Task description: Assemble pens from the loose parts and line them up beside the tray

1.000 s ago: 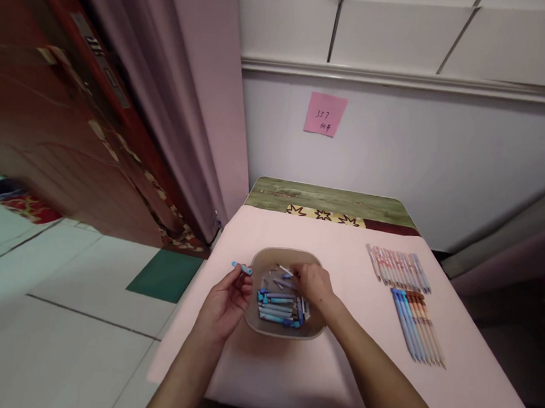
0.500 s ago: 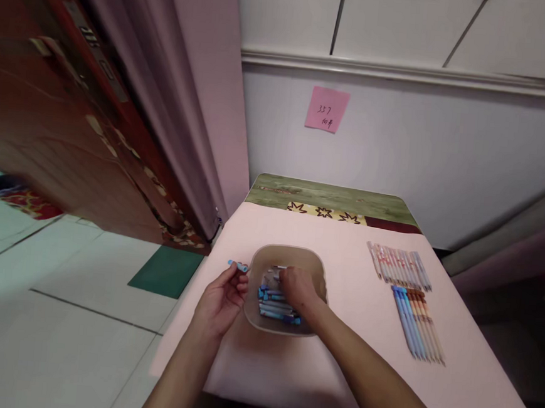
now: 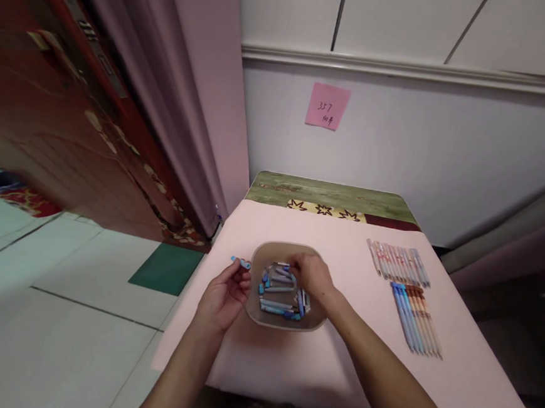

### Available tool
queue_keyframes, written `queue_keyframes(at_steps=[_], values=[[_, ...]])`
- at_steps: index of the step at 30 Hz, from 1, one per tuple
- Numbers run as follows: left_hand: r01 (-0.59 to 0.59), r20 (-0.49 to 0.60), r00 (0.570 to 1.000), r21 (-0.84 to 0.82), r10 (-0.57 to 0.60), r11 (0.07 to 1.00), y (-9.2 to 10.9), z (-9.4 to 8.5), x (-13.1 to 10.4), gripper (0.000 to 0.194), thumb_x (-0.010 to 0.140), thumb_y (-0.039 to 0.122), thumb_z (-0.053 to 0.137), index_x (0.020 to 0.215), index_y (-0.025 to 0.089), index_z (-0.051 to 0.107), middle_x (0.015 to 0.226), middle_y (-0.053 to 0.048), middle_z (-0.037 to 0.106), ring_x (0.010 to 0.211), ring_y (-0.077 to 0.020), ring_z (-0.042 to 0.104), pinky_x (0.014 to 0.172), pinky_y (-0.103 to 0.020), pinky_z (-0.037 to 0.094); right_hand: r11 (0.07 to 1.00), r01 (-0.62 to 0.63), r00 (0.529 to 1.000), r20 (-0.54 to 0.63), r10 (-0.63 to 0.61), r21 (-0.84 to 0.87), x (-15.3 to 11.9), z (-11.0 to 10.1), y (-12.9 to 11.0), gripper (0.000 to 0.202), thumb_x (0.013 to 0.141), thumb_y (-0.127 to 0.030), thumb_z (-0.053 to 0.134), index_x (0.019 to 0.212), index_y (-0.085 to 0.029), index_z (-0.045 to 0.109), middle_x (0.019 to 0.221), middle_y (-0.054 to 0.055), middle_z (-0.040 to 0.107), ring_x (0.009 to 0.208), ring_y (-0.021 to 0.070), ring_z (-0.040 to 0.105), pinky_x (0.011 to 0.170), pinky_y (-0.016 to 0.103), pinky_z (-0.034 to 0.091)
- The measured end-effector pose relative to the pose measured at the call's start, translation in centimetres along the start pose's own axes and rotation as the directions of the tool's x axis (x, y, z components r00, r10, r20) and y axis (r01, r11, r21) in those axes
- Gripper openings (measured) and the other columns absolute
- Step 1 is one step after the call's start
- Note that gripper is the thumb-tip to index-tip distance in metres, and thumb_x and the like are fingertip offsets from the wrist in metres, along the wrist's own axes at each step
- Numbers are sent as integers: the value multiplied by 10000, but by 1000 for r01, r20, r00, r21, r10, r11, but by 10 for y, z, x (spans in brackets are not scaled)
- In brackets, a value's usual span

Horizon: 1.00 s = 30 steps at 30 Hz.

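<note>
A small light-blue pen cap [image 3: 241, 262] is pinched between the thumb and finger of my left hand [image 3: 225, 296], just left of the bin. My right hand [image 3: 311, 275] reaches over the far right side of the grey-beige plastic bin [image 3: 255, 314], its fingers closed and pointing down among the pens. Whether they grip a pen is hidden. Several blue and white pens and caps [image 3: 279, 289] lie jumbled in the bin.
On the pink tablecloth [image 3: 335, 372] at right lies a row of pale patterned pens [image 3: 398, 263]. Nearer me is a row of blue and orange-brown pens [image 3: 417, 319]. A wall with a pink note [image 3: 328, 106] stands behind the table; a red-brown door [image 3: 95, 121] is at left.
My right hand has shifted right and slightly up within the bin, uncovering more pens there. My left hand keeps the cap, almost in the same place.
</note>
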<state>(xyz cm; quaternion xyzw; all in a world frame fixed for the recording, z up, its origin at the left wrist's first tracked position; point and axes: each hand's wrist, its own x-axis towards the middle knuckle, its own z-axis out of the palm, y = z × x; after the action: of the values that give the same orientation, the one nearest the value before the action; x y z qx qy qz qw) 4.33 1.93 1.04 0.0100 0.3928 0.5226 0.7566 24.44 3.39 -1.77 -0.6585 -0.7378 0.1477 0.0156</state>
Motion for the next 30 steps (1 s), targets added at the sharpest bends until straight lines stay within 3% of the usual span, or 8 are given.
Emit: queue_keyframes(at_steps=[4, 7, 10, 15, 18, 24, 30], values=[[6, 13, 1000, 8, -6, 1000, -2, 2, 0, 141, 879, 103, 502, 770, 102, 592, 686, -46, 609, 527, -78, 534, 406, -155, 412, 999, 42, 996, 76, -41, -10, -14, -5, 9, 183, 808, -234, 574, 899, -265, 729, 927, 25, 730, 873, 189, 657, 712, 238, 439], [14, 27, 1000, 23, -15, 1000, -7, 5, 1, 135, 875, 98, 506, 769, 112, 588, 693, -47, 614, 521, -80, 532, 403, -158, 411, 995, 95, 983, 158, -92, -8, -22, 3, 1, 117, 692, -295, 709, 800, -276, 749, 842, 18, 739, 813, 206, 675, 666, 236, 448], [18, 36, 999, 35, -19, 999, -11, 7, -1, 125, 874, 102, 510, 776, 115, 587, 687, -43, 609, 519, -82, 528, 398, -158, 403, 995, 103, 978, 185, -100, -7, -22, 15, -8, 201, 619, -384, 778, 767, -252, 748, 819, 36, 738, 810, 227, 678, 657, 242, 455], [10, 18, 1000, 52, -11, 999, -10, 8, -5, 134, 882, 117, 505, 779, 110, 591, 674, -43, 603, 518, -82, 521, 407, -162, 412, 1000, -2, 998, 57, 2, -11, -15, 17, -2, 182, 837, -292, 583, 962, -236, 704, 1014, 60, 707, 925, 196, 652, 734, 240, 443], [2, 11, 1000, 50, -3, 999, -9, 8, -6, 146, 886, 118, 498, 775, 107, 593, 685, -46, 606, 521, -78, 519, 405, -155, 405, 999, -54, 999, -2, 54, -6, -15, 9, 9, 212, 892, -269, 500, 1011, -229, 671, 1037, 61, 694, 938, 185, 641, 758, 244, 436], [18, 54, 998, 59, -21, 998, -17, 11, -2, 151, 873, 102, 510, 746, 108, 593, 679, -45, 592, 528, -83, 522, 405, -158, 407, 998, -61, 998, -9, 61, -9, -21, 0, 21, 208, 889, -228, 493, 972, -222, 684, 986, 62, 711, 924, 186, 649, 777, 245, 441], [24, 55, 998, 58, -28, 998, -19, 12, -2, 130, 860, 92, 523, 754, 116, 595, 702, -54, 599, 538, -86, 530, 408, -157, 412, 999, 17, 995, 101, -13, -40, -22, 22, -5, 190, 807, -162, 565, 883, -146, 738, 881, 149, 729, 827, 246, 688, 707, 283, 498]])
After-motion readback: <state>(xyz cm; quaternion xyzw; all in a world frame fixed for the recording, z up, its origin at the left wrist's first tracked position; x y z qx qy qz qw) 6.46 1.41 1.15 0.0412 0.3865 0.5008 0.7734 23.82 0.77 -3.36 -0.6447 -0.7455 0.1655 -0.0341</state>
